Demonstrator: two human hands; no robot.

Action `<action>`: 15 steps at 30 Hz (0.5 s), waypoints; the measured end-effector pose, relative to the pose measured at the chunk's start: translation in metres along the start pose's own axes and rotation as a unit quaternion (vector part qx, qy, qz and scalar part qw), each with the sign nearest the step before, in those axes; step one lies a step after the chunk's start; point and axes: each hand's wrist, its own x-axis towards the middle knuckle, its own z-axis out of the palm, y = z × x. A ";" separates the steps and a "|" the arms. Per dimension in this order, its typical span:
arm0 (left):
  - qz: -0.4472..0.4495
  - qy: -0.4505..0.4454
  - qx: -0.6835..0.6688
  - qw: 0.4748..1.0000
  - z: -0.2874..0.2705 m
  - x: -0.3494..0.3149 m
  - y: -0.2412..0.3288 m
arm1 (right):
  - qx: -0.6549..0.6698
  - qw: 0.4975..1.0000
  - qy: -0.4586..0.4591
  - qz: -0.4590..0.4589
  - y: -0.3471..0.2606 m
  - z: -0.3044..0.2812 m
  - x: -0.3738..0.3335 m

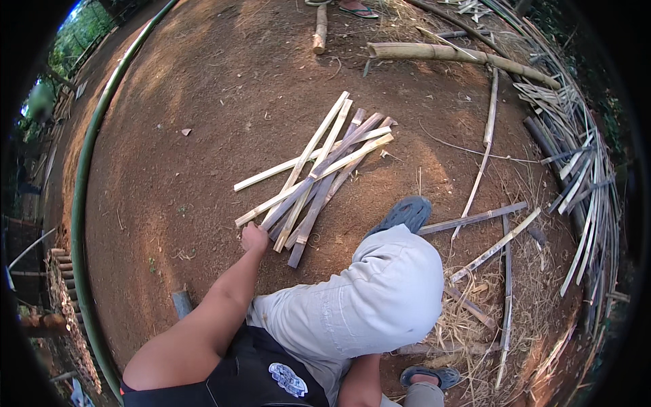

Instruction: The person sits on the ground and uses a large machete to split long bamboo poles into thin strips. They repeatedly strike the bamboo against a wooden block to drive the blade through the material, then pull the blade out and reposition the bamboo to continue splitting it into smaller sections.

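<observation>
Several split bamboo strips [313, 173], some pale and some dark brown, lie crossed in a loose pile on the ground ahead of me. My left hand [254, 238] is closed at the near left end of the pile, by the ends of a pale strip and a dark bamboo strip [290, 201]. Its fingers appear wrapped round the dark strip's end, though they are partly hidden. My right forearm [361, 381] passes beneath my bent leg, and the hand itself is out of sight. A dark clog [409, 212] on my foot rests just right of the pile.
A long green pole [81, 203] runs along the left. Thick bamboo [434, 51] and a short log [320, 32] lie ahead, near another person's sandalled foot [359, 11]. Loose strips [498, 251] and straw cover the right ground, beside a large heap of slats [588, 197].
</observation>
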 end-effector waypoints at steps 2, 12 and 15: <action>-0.021 0.048 -0.066 0.996 -0.004 -0.012 0.029 | 0.003 0.999 0.022 0.025 0.007 0.001 0.011; 0.296 -0.095 -0.455 0.835 -0.069 -0.082 0.259 | -0.058 0.924 0.372 -0.069 -0.120 -0.037 -0.014; 0.374 -0.137 -0.513 0.761 -0.141 -0.184 0.331 | 0.068 0.921 0.339 -0.180 -0.146 -0.042 0.025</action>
